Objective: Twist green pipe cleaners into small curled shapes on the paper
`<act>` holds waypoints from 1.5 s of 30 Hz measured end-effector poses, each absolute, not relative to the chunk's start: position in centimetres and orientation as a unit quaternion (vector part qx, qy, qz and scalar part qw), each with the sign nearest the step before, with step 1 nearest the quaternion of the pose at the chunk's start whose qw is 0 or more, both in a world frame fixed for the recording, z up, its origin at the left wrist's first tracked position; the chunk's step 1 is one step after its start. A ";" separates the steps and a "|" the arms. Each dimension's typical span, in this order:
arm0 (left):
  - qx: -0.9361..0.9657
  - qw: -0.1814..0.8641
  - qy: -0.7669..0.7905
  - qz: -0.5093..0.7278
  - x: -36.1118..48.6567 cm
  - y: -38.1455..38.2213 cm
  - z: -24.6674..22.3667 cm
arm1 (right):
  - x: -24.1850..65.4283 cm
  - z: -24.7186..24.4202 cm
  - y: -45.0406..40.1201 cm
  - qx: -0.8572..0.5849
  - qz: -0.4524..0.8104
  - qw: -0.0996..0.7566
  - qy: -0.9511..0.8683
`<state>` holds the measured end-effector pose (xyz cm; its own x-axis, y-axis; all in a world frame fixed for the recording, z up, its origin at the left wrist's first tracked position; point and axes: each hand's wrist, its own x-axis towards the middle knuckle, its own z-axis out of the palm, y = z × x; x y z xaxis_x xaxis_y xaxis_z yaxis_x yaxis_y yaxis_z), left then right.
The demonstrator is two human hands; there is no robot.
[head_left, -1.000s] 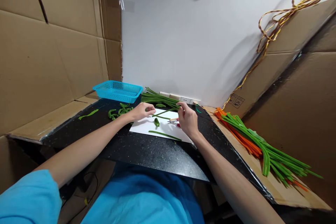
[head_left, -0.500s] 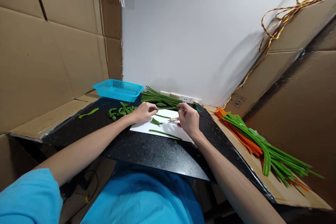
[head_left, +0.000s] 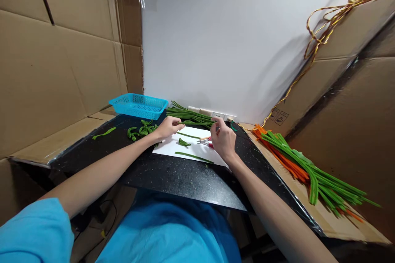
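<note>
Green fuzzy pipe cleaners lie about both hands. My left hand is closed in a pinch on a green pipe cleaner, which stretches toward the right above the white sheet. My right hand is at the sheet's right side, its thumb and index finger apart near the strip's far end. Two straight green pipe cleaners, one at the front, and a folded green leaf shape rest on the sheet. Beside my right hand lies a red-handled tool, partly hidden by it.
A blue basket stands at the back left, with several bent green leaf shapes before it. Behind the sheet lies a bundle of green pipe cleaners. Orange and green strips lie on cardboard at the right. Cardboard walls flank the black table.
My right hand's finger and thumb have come apart from their pinch at the strip's end. My left hand has shifted slightly left and up, still holding the pipe cleaner.
</note>
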<state>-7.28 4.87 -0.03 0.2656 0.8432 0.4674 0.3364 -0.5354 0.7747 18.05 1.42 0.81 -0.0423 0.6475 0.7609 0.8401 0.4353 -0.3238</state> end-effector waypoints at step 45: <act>0.662 0.500 0.332 0.449 -5.4 2.7 0.6 | 17.1 0.0 0.9 -0.321 -0.005 0.427 -0.846</act>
